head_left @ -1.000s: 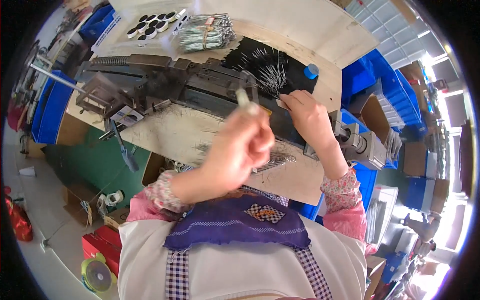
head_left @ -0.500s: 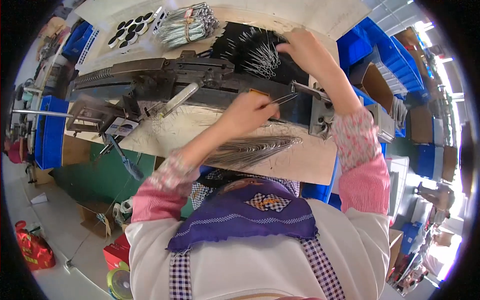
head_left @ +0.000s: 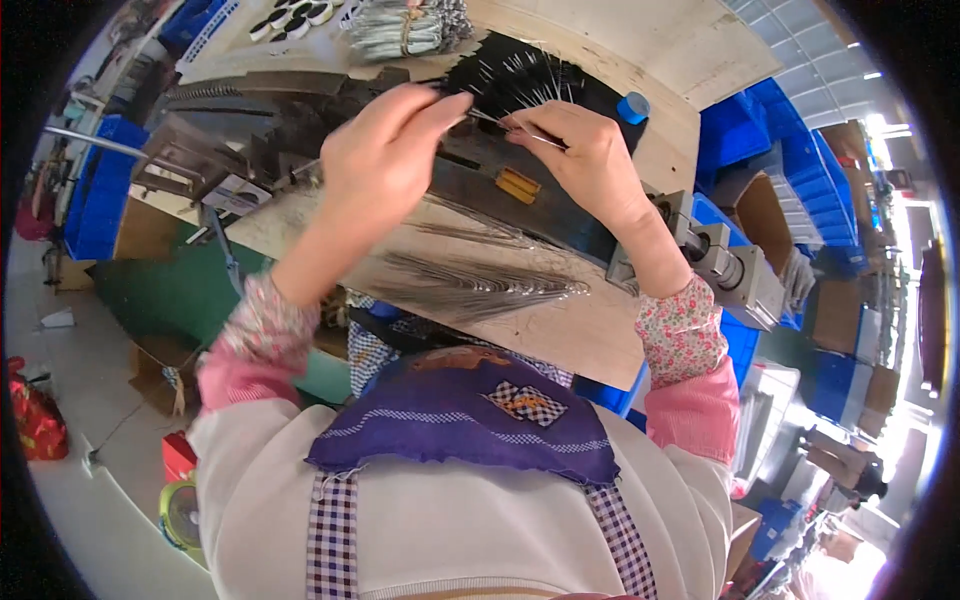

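Both hands up at black pad [head_left: 510, 75] now. Left hand [head_left: 385, 160] has moved from bench, pinches thin wire [head_left: 500, 122]; right hand [head_left: 585, 160] pinches same wire's other end. Wire pile [head_left: 470, 290] lies below the grip, untouched. Judgement: wire being picked or threaded.

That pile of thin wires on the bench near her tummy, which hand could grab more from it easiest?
Probably the left hand: its forearm crosses right above the wire pile. The right hand sits farther off.

Wooden workbench [head_left: 600, 330] bearing fanned thin wires [head_left: 470, 285], a dark machine [head_left: 300, 110]
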A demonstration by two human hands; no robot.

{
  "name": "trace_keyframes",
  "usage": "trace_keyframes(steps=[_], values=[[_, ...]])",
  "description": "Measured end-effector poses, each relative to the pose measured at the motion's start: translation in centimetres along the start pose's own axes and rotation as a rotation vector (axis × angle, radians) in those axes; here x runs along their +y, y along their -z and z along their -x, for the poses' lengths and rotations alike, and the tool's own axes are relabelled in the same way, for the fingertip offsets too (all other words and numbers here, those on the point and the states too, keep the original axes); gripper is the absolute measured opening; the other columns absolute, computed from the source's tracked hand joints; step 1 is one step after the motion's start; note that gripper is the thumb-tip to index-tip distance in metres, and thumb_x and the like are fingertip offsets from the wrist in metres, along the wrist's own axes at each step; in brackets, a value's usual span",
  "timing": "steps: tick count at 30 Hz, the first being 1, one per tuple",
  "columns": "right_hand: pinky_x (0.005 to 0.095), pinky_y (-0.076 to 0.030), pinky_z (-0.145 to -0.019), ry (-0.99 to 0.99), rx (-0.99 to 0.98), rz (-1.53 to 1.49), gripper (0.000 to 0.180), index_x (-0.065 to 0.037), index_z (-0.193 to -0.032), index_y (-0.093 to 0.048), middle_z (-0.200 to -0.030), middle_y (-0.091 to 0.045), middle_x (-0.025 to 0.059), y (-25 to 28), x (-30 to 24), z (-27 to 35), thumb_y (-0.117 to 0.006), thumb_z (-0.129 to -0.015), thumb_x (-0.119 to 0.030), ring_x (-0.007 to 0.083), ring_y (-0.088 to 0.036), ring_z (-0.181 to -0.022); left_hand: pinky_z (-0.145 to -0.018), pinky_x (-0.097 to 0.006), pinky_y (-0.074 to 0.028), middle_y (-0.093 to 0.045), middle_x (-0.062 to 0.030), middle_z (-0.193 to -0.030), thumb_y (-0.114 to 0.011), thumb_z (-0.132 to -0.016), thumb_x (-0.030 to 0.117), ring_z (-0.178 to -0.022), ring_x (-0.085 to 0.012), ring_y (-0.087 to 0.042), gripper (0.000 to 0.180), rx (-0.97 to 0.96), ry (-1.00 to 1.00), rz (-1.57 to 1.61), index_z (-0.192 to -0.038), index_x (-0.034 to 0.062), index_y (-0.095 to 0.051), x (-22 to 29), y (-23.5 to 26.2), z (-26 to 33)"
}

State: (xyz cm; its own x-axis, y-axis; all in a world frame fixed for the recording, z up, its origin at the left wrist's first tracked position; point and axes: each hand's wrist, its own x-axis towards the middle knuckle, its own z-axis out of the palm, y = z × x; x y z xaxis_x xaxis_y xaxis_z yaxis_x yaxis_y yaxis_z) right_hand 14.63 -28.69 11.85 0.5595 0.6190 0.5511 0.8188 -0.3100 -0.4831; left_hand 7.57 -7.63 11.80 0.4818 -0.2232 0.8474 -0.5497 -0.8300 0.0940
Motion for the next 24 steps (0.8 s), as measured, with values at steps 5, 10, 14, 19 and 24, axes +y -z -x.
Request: trace_keyframes(steps=[5,10,14,19,24], values=[[0.0375,-0.052,-0.071,-0.013,0.004,-0.039,0.02,-0.001,-0.088,-0.068,-0.085,-0.067,0.0131,-2.7,1.6,-0.9,-0.068,-0.08,-0.019,0.0313,-0.064,-0.079,-0.041,-0.02,-0.035,-0.054,-0.003,-0.063,-0.046,-0.099,0.034,-0.044,-0.0102,-0.046,0.037,-0.225,1.316,1.102,-0.099,0.0014,-0.064,3.9,0.3,8.8],[0.0348,-0.052,-0.068,0.005,-0.069,0.03,0.016,-0.001,-0.087,-0.067,-0.082,-0.067,0.0115,-2.1,1.7,-1.1,-0.069,-0.08,-0.015,0.0296,-0.064,-0.076,-0.036,-0.022,-0.03,-0.044,-0.0021,-0.058,-0.043,-0.096,0.05,-0.04,-0.0096,-0.038,0.055,-0.059,1.522,2.58,-0.109,-0.0005,-0.059,0.7,2.5,2.3],[0.0383,-0.051,-0.068,-0.023,-0.054,0.04,0.013,-0.002,-0.082,-0.066,-0.078,-0.064,0.012,-2.7,1.2,-1.0,-0.068,-0.077,-0.013,0.0316,-0.063,-0.075,-0.037,-0.023,-0.032,-0.051,-0.0076,-0.067,-0.042,-0.098,0.043,-0.043,-0.0122,-0.043,0.051,-0.072,1.514,2.617,-0.119,-0.0026,-0.053,2.3,3.7,0.6],[0.0387,-0.052,-0.071,-0.038,-0.09,0.031,0.01,-0.003,-0.081,-0.067,-0.078,-0.064,0.0123,-2.6,1.7,-1.2,-0.066,-0.075,-0.012,0.0316,-0.064,-0.076,-0.037,-0.023,-0.032,-0.052,-0.0075,-0.067,-0.042,-0.099,0.04,-0.042,-0.0124,-0.042,0.048,0.025,1.507,2.733,-0.119,-0.0022,-0.053,1.5,3.1,0.6],[0.0379,-0.052,-0.073,0.005,-0.084,0.04,0.017,-0.002,-0.084,-0.067,-0.082,-0.066,0.0126,-3.1,1.2,-1.6,-0.068,-0.076,-0.018,0.0312,-0.064,-0.078,-0.045,-0.029,-0.044,-0.062,-0.011,-0.072,-0.059,-0.088,0.013,-0.049,-0.0171,-0.057,0.035,-0.411,1.224,1.087,-0.114,0.0008,-0.04,6.3,-1.7,6.7]])
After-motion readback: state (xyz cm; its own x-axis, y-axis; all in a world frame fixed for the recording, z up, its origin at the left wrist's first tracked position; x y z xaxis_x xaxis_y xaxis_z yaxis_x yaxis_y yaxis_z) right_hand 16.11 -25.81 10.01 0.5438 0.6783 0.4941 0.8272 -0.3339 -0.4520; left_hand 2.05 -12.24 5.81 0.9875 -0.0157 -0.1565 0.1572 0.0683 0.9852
